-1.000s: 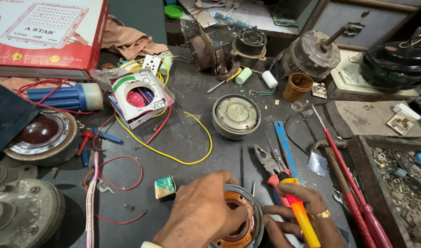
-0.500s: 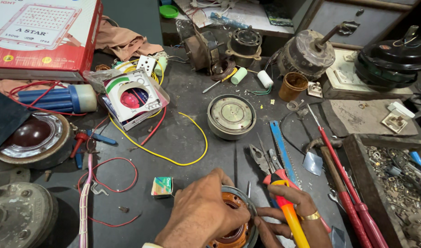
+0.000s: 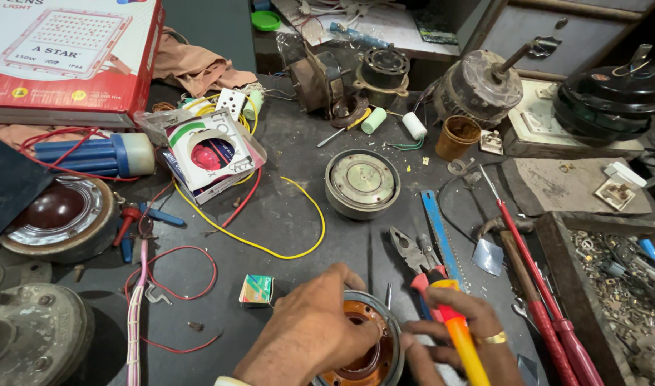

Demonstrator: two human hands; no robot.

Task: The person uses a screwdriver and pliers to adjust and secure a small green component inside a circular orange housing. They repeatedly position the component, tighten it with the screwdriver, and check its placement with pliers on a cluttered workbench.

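Cluttered workbench (image 3: 299,214): left hand (image 3: 309,336) grips the copper-wound stator (image 3: 367,354); right hand (image 3: 460,336) beside it holds an orange-handled screwdriver (image 3: 456,332). Steady the stator firmly.

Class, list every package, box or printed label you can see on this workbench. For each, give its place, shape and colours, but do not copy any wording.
Large cardboard box: far left corner, flat, red with a white panel picturing a lamp.
Clear plastic packet: left of centre, square, white card with a red roll and a green stripe.
Small carton: near the left hand, green and orange.
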